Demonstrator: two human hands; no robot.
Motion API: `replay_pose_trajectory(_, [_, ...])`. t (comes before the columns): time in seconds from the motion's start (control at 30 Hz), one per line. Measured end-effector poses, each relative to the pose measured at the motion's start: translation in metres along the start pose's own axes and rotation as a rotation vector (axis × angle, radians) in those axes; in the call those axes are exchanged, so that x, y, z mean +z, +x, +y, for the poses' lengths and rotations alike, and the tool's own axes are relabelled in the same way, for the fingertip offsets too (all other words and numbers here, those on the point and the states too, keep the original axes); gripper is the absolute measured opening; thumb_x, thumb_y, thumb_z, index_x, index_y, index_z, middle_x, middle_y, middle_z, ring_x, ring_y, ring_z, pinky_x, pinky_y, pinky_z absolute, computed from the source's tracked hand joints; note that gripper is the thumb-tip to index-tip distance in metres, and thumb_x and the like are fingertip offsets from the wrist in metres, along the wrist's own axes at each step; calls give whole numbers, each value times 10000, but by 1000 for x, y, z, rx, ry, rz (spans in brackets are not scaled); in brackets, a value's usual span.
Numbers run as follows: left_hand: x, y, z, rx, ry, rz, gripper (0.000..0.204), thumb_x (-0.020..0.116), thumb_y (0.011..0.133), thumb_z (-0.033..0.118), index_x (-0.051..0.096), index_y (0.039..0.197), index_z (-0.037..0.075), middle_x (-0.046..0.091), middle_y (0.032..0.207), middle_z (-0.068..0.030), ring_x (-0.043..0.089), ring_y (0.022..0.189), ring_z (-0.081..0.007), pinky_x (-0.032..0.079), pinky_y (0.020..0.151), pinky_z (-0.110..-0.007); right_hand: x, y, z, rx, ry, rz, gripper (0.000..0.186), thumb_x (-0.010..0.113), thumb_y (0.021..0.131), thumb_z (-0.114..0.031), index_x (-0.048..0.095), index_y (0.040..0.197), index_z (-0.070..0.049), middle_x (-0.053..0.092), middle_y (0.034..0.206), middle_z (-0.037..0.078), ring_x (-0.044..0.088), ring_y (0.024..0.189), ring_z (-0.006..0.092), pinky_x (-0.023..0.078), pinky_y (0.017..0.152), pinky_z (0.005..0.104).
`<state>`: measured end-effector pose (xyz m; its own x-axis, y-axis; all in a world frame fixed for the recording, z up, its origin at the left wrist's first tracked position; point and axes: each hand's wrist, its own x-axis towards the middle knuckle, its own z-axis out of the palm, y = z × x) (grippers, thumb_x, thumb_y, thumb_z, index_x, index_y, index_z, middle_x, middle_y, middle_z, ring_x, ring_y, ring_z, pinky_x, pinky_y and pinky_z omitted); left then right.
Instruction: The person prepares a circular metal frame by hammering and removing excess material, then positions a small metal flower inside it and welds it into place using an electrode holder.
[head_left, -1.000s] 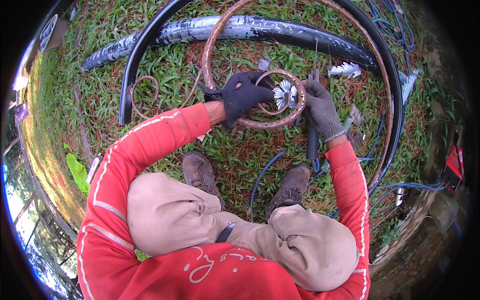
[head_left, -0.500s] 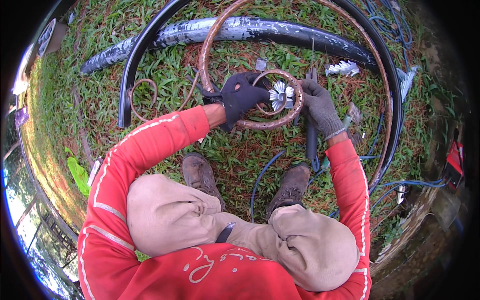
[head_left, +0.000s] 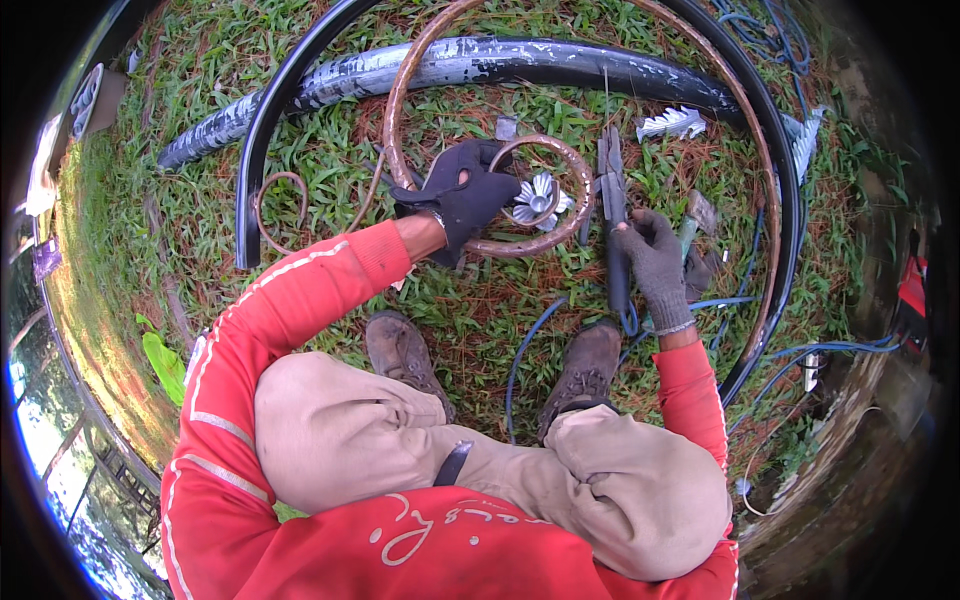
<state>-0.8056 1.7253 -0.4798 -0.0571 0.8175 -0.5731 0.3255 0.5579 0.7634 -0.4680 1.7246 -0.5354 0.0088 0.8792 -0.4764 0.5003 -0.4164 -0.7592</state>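
My left hand (head_left: 468, 195), in a black glove, is closed around the brown metal scroll (head_left: 403, 110), at the left of its inner curl. Inside that curl sits a silver metal flower (head_left: 541, 200) with spread petals. My right hand (head_left: 655, 258), in a grey knitted glove, is off the scroll, its fingers parted. Its fingertips are beside the dark handle of a welding electrode holder (head_left: 617, 265), and I cannot tell whether they touch it. A thin rod (head_left: 605, 90) sticks up from the holder's jaws.
Around the scroll bends a black tube (head_left: 262, 140); a thick black pipe with peeling paint (head_left: 450, 62) lies behind. A hammer (head_left: 703, 212) and blue cable (head_left: 530, 345) lie at the right and front. Silver leaf pieces (head_left: 670, 124) are at the far right. My boots (head_left: 585, 365) stand on grass.
My right hand has let go of the scroll's curl and moved right and nearer, to the electrode holder's handle. The curl and flower have shifted slightly left; my left hand keeps its hold.
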Motion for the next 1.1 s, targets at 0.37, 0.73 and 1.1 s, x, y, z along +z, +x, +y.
replay_pose_trajectory(0.37, [13,-3,-7,-1,-315,30,166,775,868,126,744,972,1,746,827,-56,700,733,-124,575,697,-291,3,-29,-38,291,288,-286,543,773,953,-175,547,1398,38,659,885,56,627,640,128,532,565,317])
replay_pose_trajectory(0.73, [24,6,-22,-9,-386,-15,196,767,922,83,727,1101,15,744,916,-43,694,724,-120,589,702,-275,-80,-102,-26,-92,145,41,678,782,856,-24,467,1455,-50,708,1131,89,685,924,133,576,786,300])
replay_pose_trajectory(1.1, [32,11,-27,-23,-465,24,208,756,924,49,711,1124,14,747,928,-57,704,761,-130,600,715,-279,-157,-165,-29,-84,356,363,828,748,900,30,413,1657,40,694,1281,151,684,989,166,576,817,303])
